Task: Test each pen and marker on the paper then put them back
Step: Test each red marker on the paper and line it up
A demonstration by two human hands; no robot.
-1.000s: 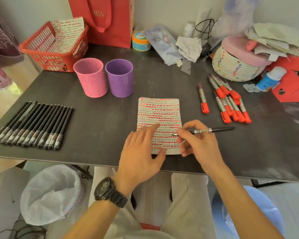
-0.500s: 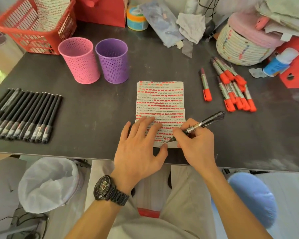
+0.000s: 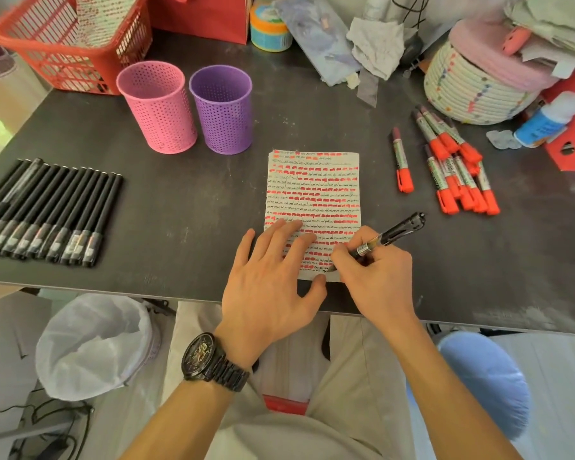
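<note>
A sheet of paper point(image 3: 313, 190) covered in rows of red and black marks lies in the middle of the dark table point(image 3: 186, 200). My left hand point(image 3: 273, 277) presses flat on its lower left part, fingers spread. My right hand point(image 3: 375, 277) grips a black pen point(image 3: 395, 232) with its tip on the paper's bottom edge. Several black pens point(image 3: 47, 210) lie in a row at the left. Several red-capped markers point(image 3: 458, 167) lie at the right, one marker point(image 3: 401, 161) apart from the pile. A pink cup point(image 3: 156, 107) and a purple cup point(image 3: 223, 109) stand behind the paper.
A red basket point(image 3: 63, 48) with marked paper sits at the back left. A woven basket with a pink lid point(image 3: 478, 84), a glue bottle point(image 3: 548, 121), a tape roll point(image 3: 269, 28) and crumpled cloths crowd the back right. A lined bin point(image 3: 93, 346) stands under the table's front edge.
My right hand turned the pen from lying level above the paper to tip-down on the paper's bottom edge. The left hand stayed pressed on the sheet. The camera tilted down.
</note>
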